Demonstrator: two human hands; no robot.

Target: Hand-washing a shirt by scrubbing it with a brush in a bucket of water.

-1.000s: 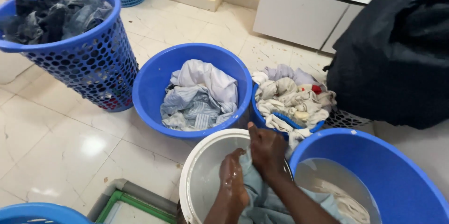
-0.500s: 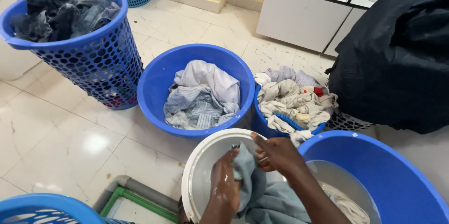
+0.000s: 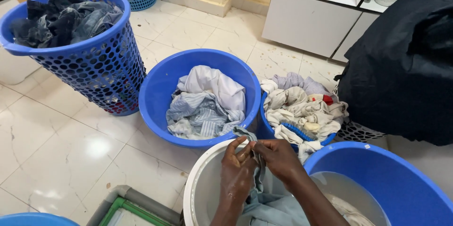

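Note:
My left hand [image 3: 237, 168] and my right hand [image 3: 278, 158] are pressed together over a white bucket [image 3: 198, 190] at the bottom of the head view. Both grip a wet grey-blue garment [image 3: 259, 193] whose edge sticks up between my fingers. The rest of the cloth hangs down into the bucket. My forearms hide part of it.
A blue basin [image 3: 155, 89] holds white and striped shirts. A smaller blue tub [image 3: 264, 129] carries pale clothes and a blue brush [image 3: 297, 130]. A blue perforated basket [image 3: 94, 70] holds dark denim. A big blue basin [image 3: 401, 179] with water sits right, a dark bag [image 3: 406, 65] behind.
My hands have risen out of the white bucket and come together, pulling the garment's edge up. The view has shifted slightly down and left.

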